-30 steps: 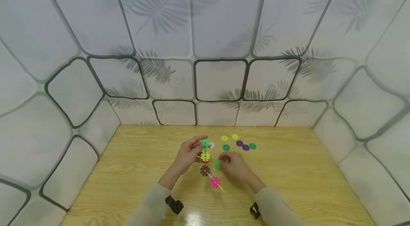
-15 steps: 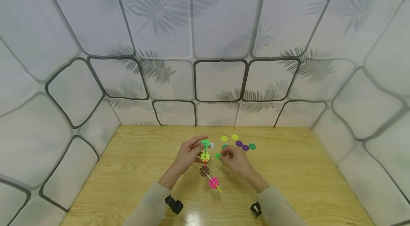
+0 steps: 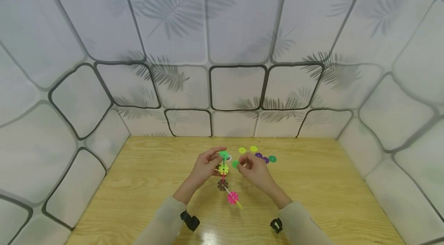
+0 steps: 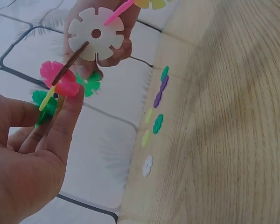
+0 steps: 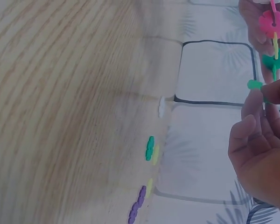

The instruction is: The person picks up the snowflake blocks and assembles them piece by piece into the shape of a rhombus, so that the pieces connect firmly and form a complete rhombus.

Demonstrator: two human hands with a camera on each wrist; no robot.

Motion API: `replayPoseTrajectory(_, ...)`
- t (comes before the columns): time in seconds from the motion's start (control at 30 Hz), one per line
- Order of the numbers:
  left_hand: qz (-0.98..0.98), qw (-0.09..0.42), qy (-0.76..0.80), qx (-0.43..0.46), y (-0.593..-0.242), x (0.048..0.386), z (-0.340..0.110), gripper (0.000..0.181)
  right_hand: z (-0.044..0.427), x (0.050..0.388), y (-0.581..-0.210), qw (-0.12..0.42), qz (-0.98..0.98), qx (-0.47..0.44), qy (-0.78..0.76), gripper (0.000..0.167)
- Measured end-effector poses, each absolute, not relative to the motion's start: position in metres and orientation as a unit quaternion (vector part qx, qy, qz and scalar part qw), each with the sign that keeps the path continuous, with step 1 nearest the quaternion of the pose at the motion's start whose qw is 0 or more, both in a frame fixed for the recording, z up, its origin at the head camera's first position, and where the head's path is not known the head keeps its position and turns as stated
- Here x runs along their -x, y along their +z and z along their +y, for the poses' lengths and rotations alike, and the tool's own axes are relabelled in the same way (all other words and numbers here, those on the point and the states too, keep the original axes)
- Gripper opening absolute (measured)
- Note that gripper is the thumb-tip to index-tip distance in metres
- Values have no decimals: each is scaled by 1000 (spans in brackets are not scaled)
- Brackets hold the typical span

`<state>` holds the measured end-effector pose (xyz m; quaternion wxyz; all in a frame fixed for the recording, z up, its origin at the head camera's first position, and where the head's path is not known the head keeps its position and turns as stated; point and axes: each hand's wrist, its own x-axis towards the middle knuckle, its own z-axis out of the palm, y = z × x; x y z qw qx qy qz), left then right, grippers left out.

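My left hand (image 3: 202, 168) holds a chain of notched plastic discs. In the head view, a green disc (image 3: 224, 155) tops the chain, above a yellow disc (image 3: 223, 169), a brown disc (image 3: 222, 185) and a pink disc (image 3: 233, 198). Thumb and fingers of my right hand (image 3: 256, 171) pinch a separate-looking bright green disc (image 3: 235, 164), just right of the chain. The left wrist view shows a white disc (image 4: 89, 25) and a pink disc (image 4: 60, 77) linked edge-on by thin-looking pieces. Part of the pinched disc (image 5: 254, 84) is hidden by my right thumb in the right wrist view.
Loose discs lie on the wooden table (image 3: 312, 191) beyond my right hand: two yellow discs (image 3: 254, 148), purple discs (image 3: 258, 155) and a green disc (image 3: 272, 159). A white disc (image 4: 148, 166) lies apart from them. Patterned walls (image 3: 239, 83) enclose the table's back and sides.
My right hand has moved away from my body, carrying the bright green disc from beside the yellow disc up toward the chain's top. My left hand and the chain have barely moved.
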<state>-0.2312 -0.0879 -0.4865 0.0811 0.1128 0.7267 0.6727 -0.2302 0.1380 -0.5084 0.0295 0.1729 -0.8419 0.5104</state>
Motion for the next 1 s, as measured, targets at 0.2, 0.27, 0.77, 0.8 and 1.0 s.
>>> replayPoseTrajectory(0.2, 727, 82, 673, -111, -485, 231, -85, 39, 135, 227, -502, 41, -839, -175, 513, 7)
replayPoseTrajectory(0.27, 725, 83, 674, -112, -485, 231, -84, 39, 134, 226, -500, 44, -839, -174, 514, 7)
replayPoseTrajectory(0.77, 722, 87, 676, -117, -486, 230, -81, 40, 130, 224, -496, 65, -839, -183, 508, 7)
replayPoseTrajectory(0.8, 723, 87, 675, -117, -486, 230, -81, 40, 130, 224, -496, 68, -840, -185, 506, 7)
replayPoseTrajectory(1.0, 722, 89, 676, -119, -486, 230, -81, 40, 129, 224, -497, 72, -842, -185, 501, 8)
